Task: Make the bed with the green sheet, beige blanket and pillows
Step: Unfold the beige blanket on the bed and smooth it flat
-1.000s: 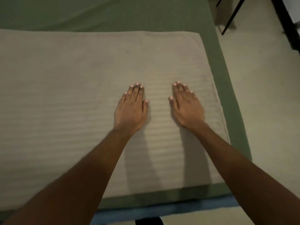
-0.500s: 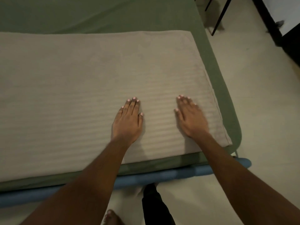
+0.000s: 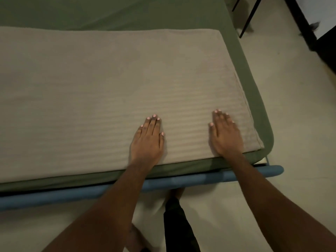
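A beige striped blanket [image 3: 109,88] lies folded flat across the near end of the bed, on top of the green sheet [image 3: 127,11] that covers the mattress. My left hand [image 3: 148,140] rests palm down on the blanket close to its near edge, fingers together and flat. My right hand [image 3: 225,135] lies palm down near the blanket's near right corner. Neither hand holds anything. No pillows are in view.
A blue bed-frame rail [image 3: 181,180] runs along the bed's near side. Pale floor [image 3: 300,124] lies to the right. Thin black furniture legs [image 3: 249,17] stand at the top right beside a dark object [image 3: 325,46]. My leg [image 3: 178,224] is below the rail.
Both hands have slid toward me over the blanket, from its middle to its near edge, and spread further apart. The view has pulled back, showing the blue rail and the floor.
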